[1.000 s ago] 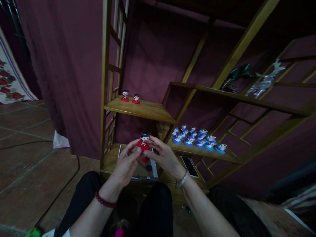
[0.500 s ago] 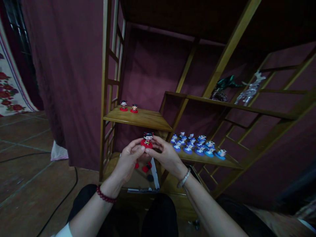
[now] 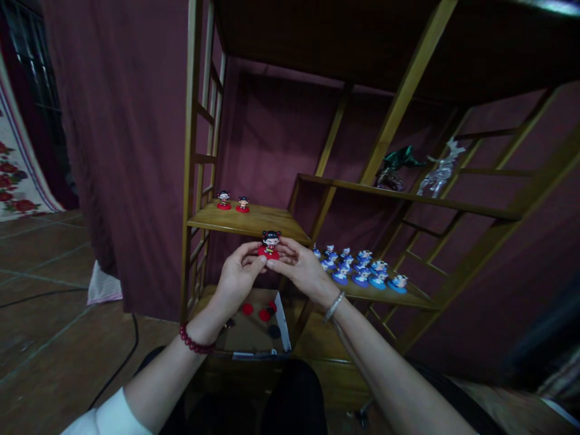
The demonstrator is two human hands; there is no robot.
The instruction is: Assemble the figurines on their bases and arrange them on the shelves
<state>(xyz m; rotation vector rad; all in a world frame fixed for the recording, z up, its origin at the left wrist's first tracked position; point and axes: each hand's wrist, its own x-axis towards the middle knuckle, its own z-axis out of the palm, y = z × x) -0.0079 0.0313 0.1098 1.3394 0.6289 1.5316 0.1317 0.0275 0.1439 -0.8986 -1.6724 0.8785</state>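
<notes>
A small black-haired figurine (image 3: 270,239) on a round red base is held upright between my two hands, in front of the left shelf's edge. My left hand (image 3: 241,273) grips its base from the left, thumb in front. From the other side, my right hand (image 3: 304,269) closes on the same base with its thumb and fingers. Two similar red-based figurines, one (image 3: 223,200) at the left and one (image 3: 243,204) beside it, stand on the small wooden shelf (image 3: 254,221). Below my hands lies an open cardboard box (image 3: 254,341) with red and black pieces inside.
Several blue-based figurines (image 3: 361,277) stand in rows on the lower right shelf. Above them, a green ornament (image 3: 401,160) and a clear-wrapped ornament (image 3: 441,172) share a higher shelf. Wooden posts (image 3: 330,142) divide the rack. At the left hangs a dark curtain (image 3: 122,151).
Both hands have lifted the figurine slightly relative to the shelf edge, still holding it together. The view has shifted a little, and more of the box's inside shows.
</notes>
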